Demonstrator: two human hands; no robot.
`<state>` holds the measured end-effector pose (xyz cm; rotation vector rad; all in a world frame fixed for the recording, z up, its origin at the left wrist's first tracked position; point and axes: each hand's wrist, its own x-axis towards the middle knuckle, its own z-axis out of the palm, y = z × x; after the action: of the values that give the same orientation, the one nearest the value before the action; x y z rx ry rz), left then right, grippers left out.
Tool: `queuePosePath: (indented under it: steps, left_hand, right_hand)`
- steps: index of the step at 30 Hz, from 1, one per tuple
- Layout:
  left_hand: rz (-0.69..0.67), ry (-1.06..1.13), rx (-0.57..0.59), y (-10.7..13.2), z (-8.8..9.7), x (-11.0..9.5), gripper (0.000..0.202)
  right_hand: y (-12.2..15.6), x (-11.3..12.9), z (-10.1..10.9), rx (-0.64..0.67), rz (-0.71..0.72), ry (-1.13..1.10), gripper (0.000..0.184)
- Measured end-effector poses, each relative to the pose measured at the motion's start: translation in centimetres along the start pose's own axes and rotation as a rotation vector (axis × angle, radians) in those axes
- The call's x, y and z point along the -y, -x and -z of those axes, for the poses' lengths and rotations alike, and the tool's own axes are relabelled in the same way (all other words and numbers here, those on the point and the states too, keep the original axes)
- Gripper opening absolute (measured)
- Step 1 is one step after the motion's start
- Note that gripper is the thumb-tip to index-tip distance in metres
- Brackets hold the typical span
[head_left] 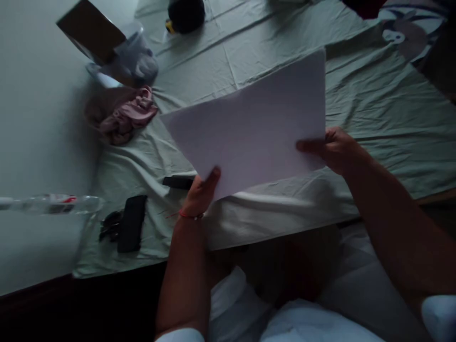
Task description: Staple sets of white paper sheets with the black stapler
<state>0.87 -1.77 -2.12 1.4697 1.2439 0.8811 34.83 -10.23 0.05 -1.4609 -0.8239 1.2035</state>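
Note:
A blank white sheet of paper (252,123), possibly a stack of sheets, is held up above the pale green bed sheet (370,123). Its lower left corner is pinched by my left hand (202,192), with the thumb on top and the fingers hidden beneath. At the right edge, my right hand (335,148) grips the paper the same way, its thumb lying across the face. A red string bracelet circles my left wrist. Just behind my left hand lies a dark narrow object (176,182), partly covered.
At left are a black phone (132,223), dark sunglasses or similar (111,225) and a clear plastic bottle (67,204). Pink cloth (128,116) lies near a clear container (137,57) and a brown cardboard piece (90,31). A black round item (187,15) sits at the back.

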Motion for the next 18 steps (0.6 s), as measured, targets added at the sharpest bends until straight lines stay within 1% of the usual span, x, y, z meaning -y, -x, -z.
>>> queuePosePath:
  steps: [2,5,7,10,12,14,16,18]
  left_hand:
    - [0.068,0.078,-0.009,0.5,0.2,-0.2,0.059]
    - [0.144,0.133,-0.024,1.4,0.6,-0.9,0.052]
    - [0.183,0.146,-0.019,1.9,0.6,-1.5,0.051]
    - [0.219,0.157,0.008,2.1,0.1,-2.3,0.055]
    - [0.223,0.168,0.015,2.0,-0.2,-2.6,0.058]
    - [0.215,0.165,0.0,1.8,-0.4,-2.5,0.061]
    - [0.168,0.118,-0.051,1.6,-0.5,-2.1,0.062]
    - [0.092,0.051,-0.109,1.3,-0.4,-1.5,0.06]
  right_hand:
    - [0.2,0.3,0.1,-0.017,-0.036,-0.026,0.033]
    - [0.4,0.5,0.1,-0.019,-0.06,-0.052,0.039]
    - [0.4,0.4,0.1,-0.01,-0.074,-0.073,0.04]
    - [0.3,0.0,0.1,0.01,-0.097,-0.113,0.04]
    - [0.3,-0.1,0.0,0.022,-0.101,-0.133,0.039]
    - [0.3,0.0,-0.1,-0.002,-0.082,-0.139,0.036]
    - [0.6,0.1,-0.2,-0.05,-0.037,-0.111,0.032]
    - [0.9,0.3,-0.4,-0.097,0.045,-0.031,0.03]
